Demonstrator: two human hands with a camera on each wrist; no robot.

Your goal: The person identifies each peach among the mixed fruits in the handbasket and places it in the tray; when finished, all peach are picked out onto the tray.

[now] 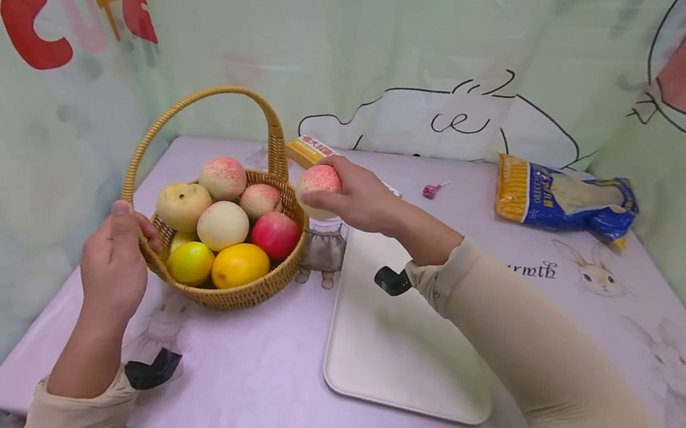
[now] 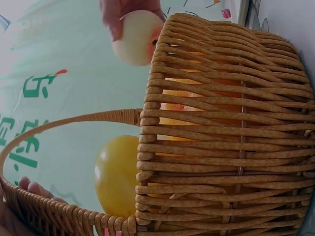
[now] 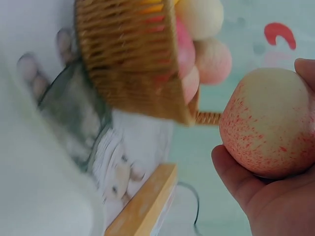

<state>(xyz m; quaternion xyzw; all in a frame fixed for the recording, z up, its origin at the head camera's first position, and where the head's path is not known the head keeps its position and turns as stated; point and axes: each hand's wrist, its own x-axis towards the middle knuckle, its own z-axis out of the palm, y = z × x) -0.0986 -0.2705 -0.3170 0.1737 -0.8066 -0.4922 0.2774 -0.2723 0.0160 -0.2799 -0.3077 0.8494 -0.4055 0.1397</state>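
- The right hand (image 1: 361,195) has its fingers clamped round a speckled peach (image 1: 319,180), held up just right of the basket (image 1: 260,297); a light, spread hold should avoid bruising.
- The left hand (image 1: 116,260) has its fingers curled on the handle (image 1: 163,118) at its left base; a firm grip there should prevent tipping (the fruit (image 1: 223,226) is heaped high).
- Best to move the peach slowly, clear of the rim and the handle's far end.

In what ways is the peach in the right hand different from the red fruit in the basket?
The peach is pale with reddish speckles; the red fruit is almost wholly pink-red. The peach is held by the right hand; the red fruit lies inside the basket. Both are rounded.
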